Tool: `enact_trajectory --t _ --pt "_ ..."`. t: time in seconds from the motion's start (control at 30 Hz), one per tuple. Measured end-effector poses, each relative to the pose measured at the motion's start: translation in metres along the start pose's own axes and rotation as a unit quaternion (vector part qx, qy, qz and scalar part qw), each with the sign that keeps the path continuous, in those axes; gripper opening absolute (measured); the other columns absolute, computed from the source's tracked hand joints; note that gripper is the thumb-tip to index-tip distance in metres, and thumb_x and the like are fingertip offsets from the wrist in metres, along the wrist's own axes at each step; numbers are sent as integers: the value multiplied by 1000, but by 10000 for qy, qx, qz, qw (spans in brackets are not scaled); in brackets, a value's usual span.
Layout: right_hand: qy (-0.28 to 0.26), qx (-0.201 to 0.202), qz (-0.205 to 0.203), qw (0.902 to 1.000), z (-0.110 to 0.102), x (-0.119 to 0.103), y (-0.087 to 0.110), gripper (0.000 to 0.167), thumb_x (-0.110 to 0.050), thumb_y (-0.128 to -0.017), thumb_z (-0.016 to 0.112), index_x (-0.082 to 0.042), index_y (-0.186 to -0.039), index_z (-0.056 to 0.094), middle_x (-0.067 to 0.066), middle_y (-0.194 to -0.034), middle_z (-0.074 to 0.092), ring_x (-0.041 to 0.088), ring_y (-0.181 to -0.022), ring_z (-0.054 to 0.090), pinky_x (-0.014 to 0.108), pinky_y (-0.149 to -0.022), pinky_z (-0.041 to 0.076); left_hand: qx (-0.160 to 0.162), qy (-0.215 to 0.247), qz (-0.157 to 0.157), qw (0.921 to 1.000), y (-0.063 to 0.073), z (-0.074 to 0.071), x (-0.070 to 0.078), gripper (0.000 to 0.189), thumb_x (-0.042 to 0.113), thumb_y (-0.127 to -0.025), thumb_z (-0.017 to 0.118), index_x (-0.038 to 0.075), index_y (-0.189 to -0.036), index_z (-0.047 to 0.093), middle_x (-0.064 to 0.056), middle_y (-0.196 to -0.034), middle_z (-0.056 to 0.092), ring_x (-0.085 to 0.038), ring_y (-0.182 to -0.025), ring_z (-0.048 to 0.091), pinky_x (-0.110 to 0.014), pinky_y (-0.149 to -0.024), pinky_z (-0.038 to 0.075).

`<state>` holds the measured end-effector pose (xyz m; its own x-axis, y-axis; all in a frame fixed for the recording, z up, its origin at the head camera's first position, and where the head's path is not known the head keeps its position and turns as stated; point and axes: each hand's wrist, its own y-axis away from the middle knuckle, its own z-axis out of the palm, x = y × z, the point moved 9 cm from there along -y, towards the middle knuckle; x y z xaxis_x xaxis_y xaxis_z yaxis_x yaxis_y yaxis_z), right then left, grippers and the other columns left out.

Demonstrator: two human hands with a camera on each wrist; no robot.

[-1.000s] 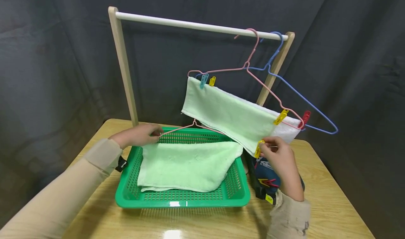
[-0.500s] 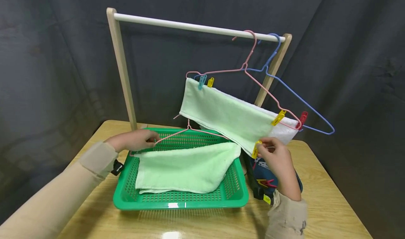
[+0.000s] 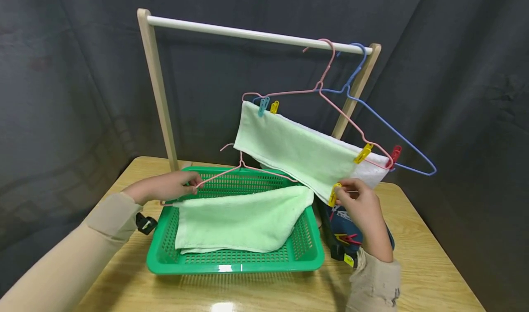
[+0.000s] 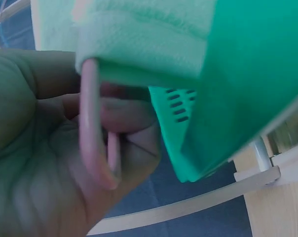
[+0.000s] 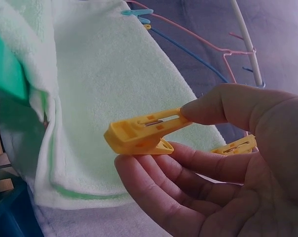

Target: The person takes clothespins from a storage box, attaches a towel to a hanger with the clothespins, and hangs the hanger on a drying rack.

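My left hand (image 3: 167, 186) pinches the left arm of a pink hanger (image 3: 221, 174) over the green basket (image 3: 235, 268). A folded pale green towel (image 3: 244, 222) drapes over this hanger's lower bar, and the hanger's looped end (image 4: 90, 123) sticks out past the towel's left edge. In the head view my right hand (image 3: 365, 206) is beside the lower right corner of a hanging pale green towel (image 3: 293, 142). Between thumb and fingers it pinches a yellow clothespin (image 5: 139, 132). In the right wrist view the clothespin is in front of that towel, not clipped to it.
A white rail (image 3: 248, 32) carries a pink hanger (image 3: 289, 91) and a blue hanger (image 3: 392, 121). A white towel (image 3: 374, 170) hangs behind the green one. Clothespins clip both towels. A dark blue pouch (image 3: 345, 225) with clothespins stands right of the basket.
My left hand has moved left and slightly down, drawing the pink hanger left. Its hook has come out from behind the hanging towel. My right hand stays nearly still with the clothespin.
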<state>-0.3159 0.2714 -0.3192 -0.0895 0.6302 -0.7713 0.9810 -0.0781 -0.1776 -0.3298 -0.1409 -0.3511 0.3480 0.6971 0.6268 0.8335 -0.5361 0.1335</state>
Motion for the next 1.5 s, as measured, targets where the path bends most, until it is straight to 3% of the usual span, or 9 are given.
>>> enact_trajectory --t 0.1,0.33,0.63,0.8,0.93,1.03,1.13,1.33,1.5 --pt "-1 21 -16 10000 -1 0 0 40 -24 -101 59 5 -130 59 19 -114 60 19 -88 66 20 -72 54 144 102 28 9998 5 -3 2 19 10 -106 50 -1 -120 56 -10 -108 63 -28 -99 61 -41 -82 47" --pt "-56 96 -70 9999 -2 -1 1 39 -24 -101 59 4 -129 59 20 -114 61 34 -97 66 18 -71 53 703 171 457 9963 12 -15 15 10 11 -107 49 3 -109 56 -6 -92 61 -20 -80 56 -37 -73 46" --pt "-204 262 -90 9994 -6 -3 4 38 -25 -101 61 3 -127 61 19 -112 61 13 -87 63 18 -70 53 1445 -1 323 9890 24 -22 14 15 26 -108 53 13 -104 59 -3 -84 58 -22 -76 54 -38 -70 46" --pt "-478 510 -141 9975 -11 -4 6 37 -24 -100 62 1 -127 62 17 -111 62 10 -85 66 16 -70 53 2013 -67 266 9791 36 -36 18 18 30 -108 52 15 -102 59 -4 -79 53 -18 -64 43 -35 -62 40" --pt "-861 900 -366 9915 -18 -8 9 32 -18 -100 64 1 -125 64 5 -105 63 1 -84 64 15 -73 53 2427 -81 404 9692 47 -46 24 18 31 -107 53 16 -100 60 -4 -78 53 -18 -59 41 -33 -57 38" --pt "-1383 1242 -638 9805 -25 -13 12 28 -11 -99 65 4 -123 66 -4 -98 61 1 -85 63 14 -74 54 2700 -173 552 9611 55 -54 32 15 28 -106 55 17 -99 62 -3 -79 55 -17 -62 45 -32 -58 39" --pt "-1959 1615 -996 9621 -35 -18 17 26 -4 -98 65 7 -121 67 -6 -95 64 5 -83 65 14 -73 54 2897 -338 721 9538 61 -60 41 12 26 -106 57 18 -100 64 -1 -80 57 -16 -64 48 -31 -60 41" --pt "-3158 1913 -1796 9118 -50 -29 29 28 4 -96 65 13 -122 65 8 -106 70 14 -87 68 20 -76 56 3291 -292 949 9390 68 -72 47 11 20 -106 57 14 -102 65 0 -82 62 -17 -68 55 -28 -62 43" --pt "-3497 1999 -2063 8917 -58 -34 37 30 1 -96 66 11 -124 65 15 -117 68 18 -95 68 23 -80 56 3474 146 1010 9321 71 -79 42 11 16 -105 57 11 -103 66 0 -82 61 -18 -67 52 -29 -57 38"
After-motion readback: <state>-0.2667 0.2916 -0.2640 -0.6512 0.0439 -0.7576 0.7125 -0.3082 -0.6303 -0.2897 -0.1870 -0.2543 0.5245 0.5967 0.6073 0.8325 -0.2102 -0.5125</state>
